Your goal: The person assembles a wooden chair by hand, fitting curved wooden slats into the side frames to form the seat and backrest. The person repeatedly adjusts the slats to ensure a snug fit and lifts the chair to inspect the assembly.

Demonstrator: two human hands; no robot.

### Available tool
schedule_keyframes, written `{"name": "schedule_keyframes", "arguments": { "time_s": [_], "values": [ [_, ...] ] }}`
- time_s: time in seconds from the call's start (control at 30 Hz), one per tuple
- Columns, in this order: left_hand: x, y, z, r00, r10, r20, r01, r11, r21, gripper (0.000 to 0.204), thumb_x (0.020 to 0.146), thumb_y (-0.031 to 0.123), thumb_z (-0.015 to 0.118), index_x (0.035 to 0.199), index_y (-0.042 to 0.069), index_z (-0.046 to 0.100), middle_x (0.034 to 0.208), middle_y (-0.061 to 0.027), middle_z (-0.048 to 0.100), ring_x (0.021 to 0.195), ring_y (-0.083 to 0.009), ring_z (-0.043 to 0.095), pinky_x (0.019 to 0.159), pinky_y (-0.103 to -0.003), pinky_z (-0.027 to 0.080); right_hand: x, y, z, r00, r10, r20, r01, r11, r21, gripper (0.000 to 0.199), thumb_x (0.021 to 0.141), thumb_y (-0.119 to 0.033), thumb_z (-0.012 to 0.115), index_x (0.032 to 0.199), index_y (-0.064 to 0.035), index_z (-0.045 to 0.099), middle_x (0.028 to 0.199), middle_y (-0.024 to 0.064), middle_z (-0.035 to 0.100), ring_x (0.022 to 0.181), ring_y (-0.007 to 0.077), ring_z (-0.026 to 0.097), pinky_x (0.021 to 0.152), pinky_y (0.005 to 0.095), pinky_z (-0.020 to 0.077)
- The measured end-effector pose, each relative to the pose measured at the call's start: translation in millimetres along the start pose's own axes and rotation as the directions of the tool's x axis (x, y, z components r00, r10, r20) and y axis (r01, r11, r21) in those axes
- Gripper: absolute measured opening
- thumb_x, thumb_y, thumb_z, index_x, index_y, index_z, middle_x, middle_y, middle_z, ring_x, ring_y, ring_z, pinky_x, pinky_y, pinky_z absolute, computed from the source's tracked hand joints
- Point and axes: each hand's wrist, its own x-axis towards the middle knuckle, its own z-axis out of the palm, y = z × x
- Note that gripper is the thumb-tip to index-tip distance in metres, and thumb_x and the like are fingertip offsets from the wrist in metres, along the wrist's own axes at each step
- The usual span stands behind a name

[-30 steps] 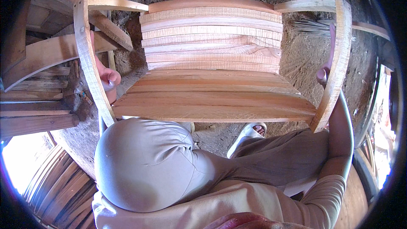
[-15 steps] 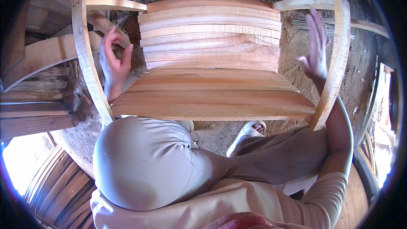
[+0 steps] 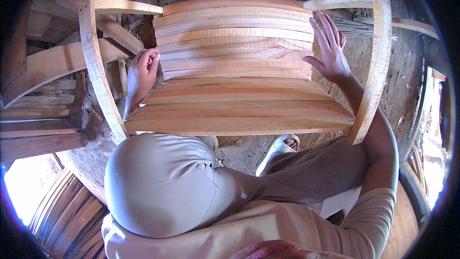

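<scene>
A pale wooden chair (image 3: 239,127) with two arm frames stands in front of me. Its curved backrest (image 3: 235,36) is made of several horizontal slats, and its seat (image 3: 239,95) of wide boards. Inside the left arm frame, my left hand (image 3: 141,73) has its fingers curled in toward the thumb. Its fingertips are at the left ends of the backrest slats, and nothing shows in them. On the other side my right hand (image 3: 331,50) is open with fingers spread, its thumb and palm side against or very near the right slat ends.
Curved timber pieces (image 3: 57,64) and stacked boards (image 3: 43,134) lie at the left. Thin wood strips (image 3: 72,206) are bundled at the lower left. A heap of thin rods (image 3: 357,29) lies on the dirt floor (image 3: 230,156) beyond the right arm frame. My sandalled foot (image 3: 282,147) is under the seat.
Both hands have moved inward to the ends of the backrest slats. The left fingers have closed toward the thumb, while the right fingers have spread. The chair appears shifted slightly left.
</scene>
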Motion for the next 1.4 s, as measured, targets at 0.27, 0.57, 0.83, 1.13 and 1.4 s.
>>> {"name": "schedule_keyframes", "arguments": {
  "time_s": [0.27, 0.57, 0.83, 1.13, 1.4],
  "values": [
    [-6.5, -8.8, -3.0, 0.998, -0.066, -0.001, 0.066, 0.998, 0.013, 0.019, 0.091, 0.010, 0.066, 0.109, 0.003, 0.063, 0.091, -0.0105, 0.065, 0.068, -0.0217, 0.058, 0.063, -0.034, 0.049, 5.8, -5.3, 0.4, 1.000, -0.012, 0.007, 0.012, 1.000, -0.008, 0.095, 0.080, -0.052, 0.073, 0.154, -0.0110, 0.029, 0.160, 0.0173, 0.019, 0.147, 0.0373, 0.021, 0.110, 0.0562, 0.0234],
    [-8.4, 6.2, -14.9, 0.997, -0.075, 0.027, 0.075, 0.997, -0.012, 0.078, 0.086, 0.017, 0.073, 0.150, 0.002, 0.030, 0.155, -0.0222, 0.033, 0.073, -0.0226, 0.059, 0.060, -0.029, 0.050, 11.7, -10.7, -1.5, 0.998, 0.037, -0.047, -0.042, 0.992, -0.118, 0.098, 0.078, -0.058, 0.073, 0.154, -0.0132, 0.030, 0.161, 0.0155, 0.019, 0.147, 0.0374, 0.021, 0.107, 0.0597, 0.0245],
    [-6.5, 4.7, -15.5, 0.998, -0.012, 0.067, 0.013, 1.000, -0.005, 0.086, 0.087, 0.021, 0.072, 0.153, 0.000, 0.021, 0.159, -0.0268, 0.021, 0.080, -0.0269, 0.061, 0.061, -0.029, 0.050, 11.8, -9.0, 2.1, 0.998, 0.044, -0.043, -0.048, 0.993, -0.105, 0.103, 0.075, -0.062, 0.073, 0.155, -0.0161, 0.028, 0.162, 0.0147, 0.017, 0.147, 0.0367, 0.020, 0.107, 0.0612, 0.0237],
    [-3.7, 0.0, -10.0, 0.997, 0.005, 0.078, -0.004, 1.000, -0.014, 0.080, 0.090, 0.022, 0.068, 0.152, -0.002, 0.023, 0.159, -0.0258, 0.022, 0.087, -0.0266, 0.062, 0.061, -0.028, 0.050, 10.4, -7.1, 3.2, 0.998, 0.064, -0.012, -0.065, 0.992, -0.110, 0.104, 0.075, -0.058, 0.075, 0.155, -0.0116, 0.028, 0.162, 0.0162, 0.018, 0.148, 0.0375, 0.018, 0.108, 0.0632, 0.0205],
    [-11.9, -9.5, -3.7, 0.941, -0.249, 0.228, 0.208, 0.959, 0.192, 0.061, 0.091, 0.021, 0.067, 0.144, 0.006, 0.042, 0.136, -0.0232, 0.055, 0.073, -0.0285, 0.068, 0.056, -0.036, 0.051, 2.6, -1.1, 19.8, 0.979, 0.160, 0.129, -0.130, 0.967, -0.219, 0.103, 0.080, -0.069, 0.063, 0.158, -0.0177, 0.019, 0.163, 0.0183, 0.007, 0.149, 0.0397, 0.011, 0.109, 0.0666, 0.0198]
  ]
}}
